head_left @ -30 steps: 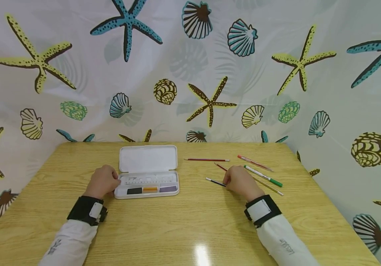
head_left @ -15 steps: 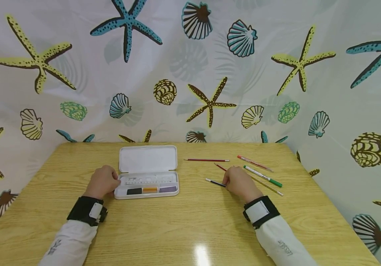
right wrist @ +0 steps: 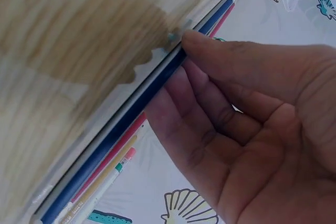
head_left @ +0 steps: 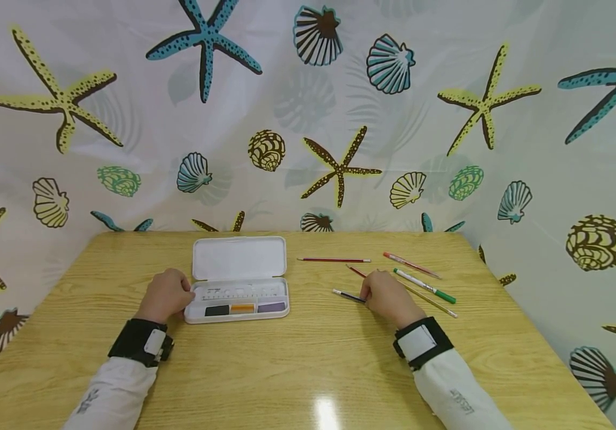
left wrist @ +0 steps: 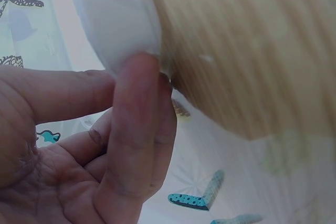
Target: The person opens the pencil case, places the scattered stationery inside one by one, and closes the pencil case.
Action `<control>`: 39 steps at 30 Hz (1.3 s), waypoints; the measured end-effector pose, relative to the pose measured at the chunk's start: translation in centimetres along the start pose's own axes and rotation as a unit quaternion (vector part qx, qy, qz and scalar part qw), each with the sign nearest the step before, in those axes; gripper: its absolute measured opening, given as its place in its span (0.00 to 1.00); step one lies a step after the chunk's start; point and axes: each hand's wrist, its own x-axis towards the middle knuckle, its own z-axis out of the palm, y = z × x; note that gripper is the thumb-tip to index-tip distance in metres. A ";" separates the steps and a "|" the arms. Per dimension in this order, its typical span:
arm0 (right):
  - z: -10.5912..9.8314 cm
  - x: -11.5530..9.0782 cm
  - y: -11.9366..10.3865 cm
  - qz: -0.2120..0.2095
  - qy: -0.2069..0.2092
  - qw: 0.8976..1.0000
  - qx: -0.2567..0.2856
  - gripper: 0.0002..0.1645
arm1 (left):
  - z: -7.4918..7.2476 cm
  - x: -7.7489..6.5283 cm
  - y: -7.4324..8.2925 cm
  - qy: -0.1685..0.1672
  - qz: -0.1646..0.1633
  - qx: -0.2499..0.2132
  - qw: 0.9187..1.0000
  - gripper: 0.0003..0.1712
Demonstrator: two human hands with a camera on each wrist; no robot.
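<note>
An opened white pencil case lies on the table, its lid laid back. In its tray are a clear ruler and black, orange and purple blocks. My left hand pinches the left end of the case; in the left wrist view, thumb and finger meet at its white edge. To the right, my right hand pinches a dark blue pencil with grey stripes between thumb and fingers. Its white end points left in the head view, close over the table.
Around my right hand lie a green-capped marker, a yellow pencil, an orange-red pen and a red pencil, partly hidden. Another red pencil lies further back. A patterned cloth hangs behind the table.
My right wrist has shifted very slightly left, with the blue pencil still in the fingers. The left hand and the case stay in place.
</note>
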 end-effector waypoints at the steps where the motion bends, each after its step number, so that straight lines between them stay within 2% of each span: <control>1: -0.1 0.0 0.0 -0.002 0.001 1.000 0.001 0.14 | 0.0 0.0 0.0 0.000 -0.001 0.000 1.000 0.08; 11: -0.7 -0.3 -0.9 -0.029 0.026 0.999 -0.008 0.12 | 0.2 0.0 0.0 -0.002 -0.008 0.001 1.000 0.08; 21: -1.2 0.3 -2.3 -0.008 0.018 1.000 -0.008 0.11 | 0.2 0.1 -0.2 0.002 -0.004 -0.001 1.000 0.07; 39: -1.7 2.1 -7.4 -0.051 0.024 0.998 -0.025 0.08 | 0.2 0.1 -0.1 0.002 0.000 -0.005 1.000 0.07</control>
